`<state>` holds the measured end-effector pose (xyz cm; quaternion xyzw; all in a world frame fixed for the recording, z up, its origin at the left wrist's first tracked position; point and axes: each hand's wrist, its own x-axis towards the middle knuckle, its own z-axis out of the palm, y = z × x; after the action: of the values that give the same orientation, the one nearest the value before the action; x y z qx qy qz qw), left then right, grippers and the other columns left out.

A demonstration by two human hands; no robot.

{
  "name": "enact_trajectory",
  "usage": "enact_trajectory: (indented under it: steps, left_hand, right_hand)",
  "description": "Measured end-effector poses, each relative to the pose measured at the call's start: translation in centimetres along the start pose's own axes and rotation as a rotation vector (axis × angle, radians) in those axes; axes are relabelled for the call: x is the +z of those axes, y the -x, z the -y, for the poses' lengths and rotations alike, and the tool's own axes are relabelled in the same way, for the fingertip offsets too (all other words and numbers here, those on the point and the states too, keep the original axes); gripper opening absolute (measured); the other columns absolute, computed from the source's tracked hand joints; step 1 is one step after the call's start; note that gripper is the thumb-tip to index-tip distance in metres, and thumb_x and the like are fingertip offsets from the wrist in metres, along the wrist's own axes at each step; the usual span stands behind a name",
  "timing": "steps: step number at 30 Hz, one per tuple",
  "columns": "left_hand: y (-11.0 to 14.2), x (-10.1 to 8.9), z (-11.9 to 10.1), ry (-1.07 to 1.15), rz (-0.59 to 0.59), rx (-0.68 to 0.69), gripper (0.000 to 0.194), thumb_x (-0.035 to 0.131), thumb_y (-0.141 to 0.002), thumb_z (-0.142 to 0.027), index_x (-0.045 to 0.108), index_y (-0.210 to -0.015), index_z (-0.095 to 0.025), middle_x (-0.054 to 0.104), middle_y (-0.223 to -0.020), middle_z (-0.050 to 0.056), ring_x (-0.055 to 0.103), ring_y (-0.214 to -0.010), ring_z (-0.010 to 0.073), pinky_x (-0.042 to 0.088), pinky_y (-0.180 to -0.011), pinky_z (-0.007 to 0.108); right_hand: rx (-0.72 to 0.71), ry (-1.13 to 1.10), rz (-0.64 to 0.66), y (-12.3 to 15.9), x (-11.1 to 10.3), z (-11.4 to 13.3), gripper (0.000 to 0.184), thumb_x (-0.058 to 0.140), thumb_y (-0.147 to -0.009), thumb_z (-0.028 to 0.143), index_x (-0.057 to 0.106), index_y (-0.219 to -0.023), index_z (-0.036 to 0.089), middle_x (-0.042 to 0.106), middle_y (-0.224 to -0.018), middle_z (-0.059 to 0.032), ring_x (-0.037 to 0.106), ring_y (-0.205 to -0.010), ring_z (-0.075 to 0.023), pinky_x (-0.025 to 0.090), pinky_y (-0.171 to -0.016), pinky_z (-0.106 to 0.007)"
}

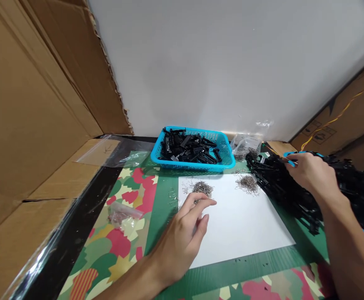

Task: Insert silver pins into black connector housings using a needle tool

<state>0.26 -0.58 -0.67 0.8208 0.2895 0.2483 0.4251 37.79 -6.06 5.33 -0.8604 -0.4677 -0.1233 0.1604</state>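
My left hand is over the left part of a white sheet. Its thumb and forefinger are apart, with nothing visible between them. Just beyond the fingertips is a pile of tiny bent metal pieces, partly covered by the hand. A second small metal pile lies near the sheet's far right corner. To the right, my right hand reaches over a big heap of black plastic parts, beside a blue rim. Its fingers curl downward; what they hold is hidden.
A blue basket of black parts stands behind the sheet. Clear plastic bags sit at the back right, another bag at left. Cardboard walls the left side. A yellow wire hangs at right.
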Motion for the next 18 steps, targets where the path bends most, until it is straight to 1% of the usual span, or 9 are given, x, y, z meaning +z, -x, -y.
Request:
enact_trajectory:
  steps: [2, 4, 5, 6, 8, 10, 13, 15, 18]
  left_hand:
    - [0.0, 0.0, 0.0, 0.002, -0.005, 0.003, 0.032, 0.045, -0.112, -0.022, 0.066, -0.136, -0.028, 0.061, -0.135, 0.007, 0.064, -0.078, 0.0131, 0.056, -0.082, 0.030]
    - [0.1, 0.0, 0.0, 0.001, -0.004, 0.004, 0.031, 0.044, -0.112, -0.022, 0.069, -0.130, -0.027, 0.063, -0.131, 0.006, 0.064, -0.078, 0.0143, 0.056, -0.081, 0.030]
    - [0.1, 0.0, 0.1, 0.003, -0.003, 0.005, 0.030, 0.044, -0.112, -0.022, 0.070, -0.127, -0.027, 0.064, -0.129, 0.006, 0.064, -0.079, 0.0148, 0.055, -0.081, 0.031]
    - [0.2, 0.0, 0.1, 0.007, 0.001, 0.006, 0.030, 0.044, -0.112, -0.022, 0.070, -0.125, -0.027, 0.065, -0.126, 0.005, 0.064, -0.080, 0.0154, 0.055, -0.082, 0.031]
    - [0.2, 0.1, 0.3, 0.014, 0.012, 0.013, 0.030, 0.043, -0.111, -0.020, 0.071, -0.120, -0.027, 0.066, -0.122, 0.004, 0.064, -0.082, 0.0163, 0.054, -0.083, 0.031]
    - [0.2, 0.1, 0.4, 0.013, 0.022, 0.021, 0.031, 0.042, -0.110, -0.017, 0.071, -0.117, -0.026, 0.066, -0.119, 0.004, 0.064, -0.084, 0.0168, 0.053, -0.084, 0.031]
    - [0.2, 0.0, 0.4, 0.010, 0.025, 0.041, 0.031, 0.043, -0.108, -0.013, 0.071, -0.111, -0.024, 0.067, -0.115, 0.004, 0.064, -0.086, 0.0172, 0.052, -0.083, 0.031]
    - [0.3, 0.0, 0.4, 0.013, 0.031, 0.053, 0.031, 0.043, -0.107, -0.012, 0.072, -0.110, -0.023, 0.067, -0.113, 0.004, 0.064, -0.086, 0.0172, 0.050, -0.081, 0.030]
    - [0.4, 0.0, 0.4, 0.001, 0.047, 0.063, 0.032, 0.043, -0.105, -0.010, 0.072, -0.110, -0.023, 0.067, -0.112, 0.004, 0.065, -0.086, 0.0171, 0.049, -0.080, 0.030]
  right_hand:
    - [-0.014, 0.000, 0.012, 0.1, 0.4, 1.2, 0.019, 0.070, -0.091, 0.027, 0.086, -0.095, 0.018, 0.064, -0.067, -0.0121, 0.040, -0.051, -0.0173, 0.024, -0.058, -0.035]
    - [-0.037, -0.023, 0.007, 0.3, 0.9, 3.3, 0.020, 0.068, -0.091, 0.027, 0.086, -0.097, 0.019, 0.069, -0.070, -0.0123, 0.051, -0.054, -0.0204, 0.026, -0.058, -0.034]
    - [-0.071, -0.044, 0.021, 0.3, 1.1, 4.8, 0.022, 0.068, -0.093, 0.030, 0.086, -0.102, 0.023, 0.071, -0.072, -0.0099, 0.057, -0.059, -0.0216, 0.029, -0.058, -0.033]
    - [-0.130, -0.080, 0.050, 0.3, 1.3, 6.3, 0.023, 0.067, -0.095, 0.035, 0.085, -0.107, 0.027, 0.073, -0.073, -0.0069, 0.062, -0.064, -0.0222, 0.033, -0.060, -0.031]
    - [-0.289, -0.130, 0.137, 0.0, 1.7, 9.7, 0.030, 0.060, -0.102, 0.042, 0.084, -0.114, 0.027, 0.073, -0.072, -0.0047, 0.066, -0.066, -0.0215, 0.038, -0.063, -0.030]
    - [-0.410, -0.019, 0.228, -0.9, 2.2, 12.7, 0.037, 0.051, -0.109, 0.043, 0.081, -0.123, 0.027, 0.074, -0.075, -0.0049, 0.067, -0.067, -0.0202, 0.040, -0.063, -0.030]
    - [-0.445, 0.075, 0.266, -2.8, 3.6, 16.0, 0.027, 0.060, -0.106, 0.034, 0.082, -0.115, 0.022, 0.077, -0.085, -0.0088, 0.072, -0.076, -0.0226, 0.046, -0.066, -0.032]
    - [-0.448, 0.147, 0.291, -4.0, 4.7, 17.3, 0.023, 0.066, -0.104, 0.031, 0.079, -0.114, 0.015, 0.077, -0.098, -0.0119, 0.074, -0.088, -0.0248, 0.055, -0.076, -0.036]
    - [-0.465, 0.225, 0.334, -5.0, 6.2, 18.7, 0.036, 0.072, -0.104, 0.037, 0.069, -0.131, 0.014, 0.071, -0.128, -0.0135, 0.072, -0.109, -0.0258, 0.062, -0.093, -0.045]
